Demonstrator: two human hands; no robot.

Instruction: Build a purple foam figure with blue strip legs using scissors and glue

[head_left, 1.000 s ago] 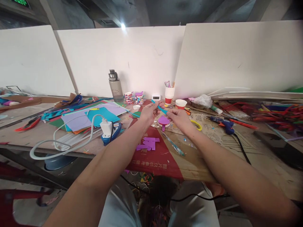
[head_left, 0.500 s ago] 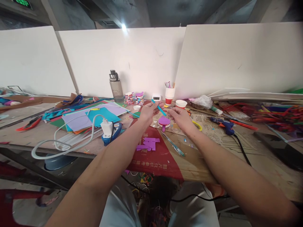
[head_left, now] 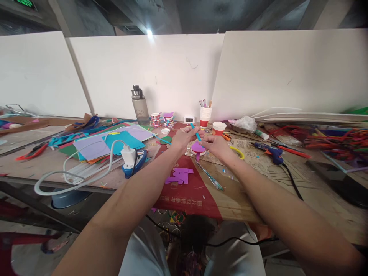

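Observation:
My left hand (head_left: 184, 137) pinches a narrow blue paper strip (head_left: 197, 132) around its middle. The strip's lower end meets the fingertips of my right hand (head_left: 215, 143), which are closed on it. Just below the fingers sits a small round white piece with a purple paper top and tab (head_left: 198, 148). Nearer to me lie several cut purple paper pieces (head_left: 181, 175) on the red printed part of the cardboard (head_left: 189, 199). A clear pen with a teal tip (head_left: 211, 177) rests to their right.
Behind the hands stand a water bottle (head_left: 140, 107), stacks of small round pieces (head_left: 168, 120), a digital clock (head_left: 189, 119), pens in stacked cups (head_left: 205, 117) and a paper cup (head_left: 219, 128). Coloured paper (head_left: 120, 142) and a power strip (head_left: 135, 163) lie left, a glue gun (head_left: 271, 152) right.
The blue strip has turned steeper and shifted slightly right. My right hand has come left and a little lower, its fingertips now at the strip's lower end.

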